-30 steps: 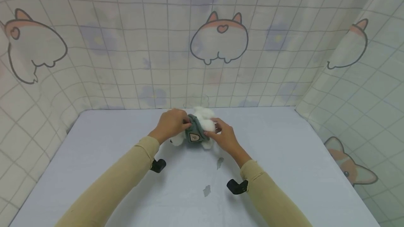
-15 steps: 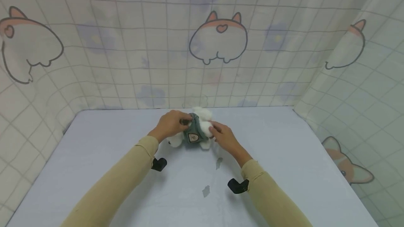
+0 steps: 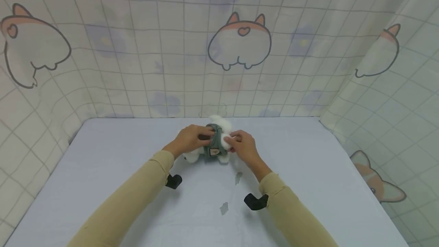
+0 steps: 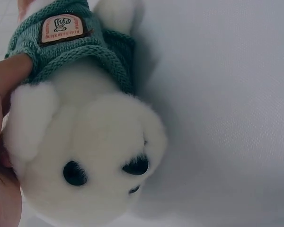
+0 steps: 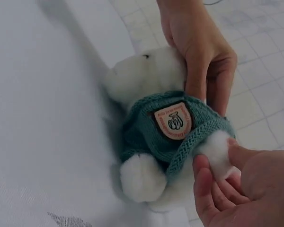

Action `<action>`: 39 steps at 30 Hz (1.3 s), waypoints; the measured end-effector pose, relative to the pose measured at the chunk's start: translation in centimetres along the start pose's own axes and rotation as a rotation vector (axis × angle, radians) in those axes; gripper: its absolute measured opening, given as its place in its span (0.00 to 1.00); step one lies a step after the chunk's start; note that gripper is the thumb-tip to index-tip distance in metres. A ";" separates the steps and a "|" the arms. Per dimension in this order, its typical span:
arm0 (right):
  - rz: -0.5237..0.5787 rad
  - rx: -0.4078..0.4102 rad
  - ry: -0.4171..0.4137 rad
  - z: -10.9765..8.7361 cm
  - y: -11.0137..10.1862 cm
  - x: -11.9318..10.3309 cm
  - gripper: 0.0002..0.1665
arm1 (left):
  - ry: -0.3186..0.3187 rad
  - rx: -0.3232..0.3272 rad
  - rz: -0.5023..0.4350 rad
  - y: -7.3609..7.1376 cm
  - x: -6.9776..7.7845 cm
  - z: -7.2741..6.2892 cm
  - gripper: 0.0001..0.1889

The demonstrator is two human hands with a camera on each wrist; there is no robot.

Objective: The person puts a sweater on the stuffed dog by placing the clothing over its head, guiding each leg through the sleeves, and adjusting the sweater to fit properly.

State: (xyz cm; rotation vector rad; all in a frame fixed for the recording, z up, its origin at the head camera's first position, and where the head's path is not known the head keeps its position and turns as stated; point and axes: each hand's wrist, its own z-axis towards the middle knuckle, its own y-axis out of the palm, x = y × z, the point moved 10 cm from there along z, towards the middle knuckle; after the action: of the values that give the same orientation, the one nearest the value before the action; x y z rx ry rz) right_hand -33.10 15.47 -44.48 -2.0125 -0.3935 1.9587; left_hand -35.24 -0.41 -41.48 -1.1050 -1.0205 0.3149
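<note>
A white plush toy (image 4: pixel 92 137) in a green knitted sweater (image 5: pixel 149 125) lies on its side near the far table edge, its head to the left. The sweater has a pale badge (image 5: pixel 173 121). My left hand (image 3: pixel 189 139) grips the toy by the sweater's neck end; in the left wrist view its thumb (image 4: pixel 16 71) presses at the knit edge beside a white ear or paw, and the other fingers are mostly hidden. My right hand (image 3: pixel 245 148) pinches a white paw (image 5: pixel 217 149) where it comes out of the sweater. Another paw (image 5: pixel 142 177) points toward the near side.
The toy rests on a white-covered table (image 3: pixel 192 209) with two small grey marks (image 3: pixel 224 208). Behind and beside the table hangs a checked cloth (image 3: pixel 164 68) printed with corgi drawings. Black wrist mounts (image 3: pixel 256 202) show below the sleeves.
My left hand has shifted slightly right over the sweater, whose badge has turned a little. My right fingers, spread around the toy's rear earlier, have closed in to pinch the paw.
</note>
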 end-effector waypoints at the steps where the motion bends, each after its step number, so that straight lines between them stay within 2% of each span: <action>1: 0.031 0.030 0.020 0.0 -0.2 0.1 0.18 | 0.012 0.010 -0.018 -0.1 0.1 0.0 0.19; 5: 0.127 0.105 0.057 0.0 -0.3 0.3 0.15 | 0.034 0.038 -0.079 -0.2 0.3 0.0 0.20; 12: 0.178 0.163 0.086 -0.3 -0.5 0.1 0.13 | 0.073 0.074 -0.163 0.0 1.0 0.1 0.22; 16: 0.263 0.170 0.118 -0.5 -0.4 0.2 0.10 | 0.092 0.082 -0.187 -0.1 1.5 0.2 0.21; 20: 0.338 0.160 0.121 -0.5 -0.3 0.1 0.11 | 0.080 0.103 -0.205 -0.7 1.8 0.4 0.16; 23: 0.370 0.149 0.115 -0.6 -0.1 -0.1 0.13 | 0.051 0.126 -0.171 -1.2 2.0 0.7 0.13; 26: 0.381 0.145 0.112 -0.7 0.0 -0.3 0.13 | 0.005 0.130 -0.084 -1.5 2.0 1.0 0.13; 31: 0.376 0.144 0.123 -0.9 0.0 -0.5 0.14 | -0.089 0.083 -0.011 -1.4 1.5 1.1 0.18; 34: 0.353 0.127 0.123 -0.9 0.2 -0.8 0.16 | -0.105 0.069 -0.004 -1.2 1.5 1.1 0.21; 39: 0.295 0.117 0.113 -1.3 0.3 -1.8 0.15 | -0.096 0.087 0.017 -1.2 1.8 1.3 0.24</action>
State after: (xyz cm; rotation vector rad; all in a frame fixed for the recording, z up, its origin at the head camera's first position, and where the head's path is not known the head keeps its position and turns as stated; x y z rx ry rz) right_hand -31.90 14.47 -42.92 -2.1929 0.0472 1.9634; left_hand -35.61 0.96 -39.39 -1.0281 -1.0730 0.4255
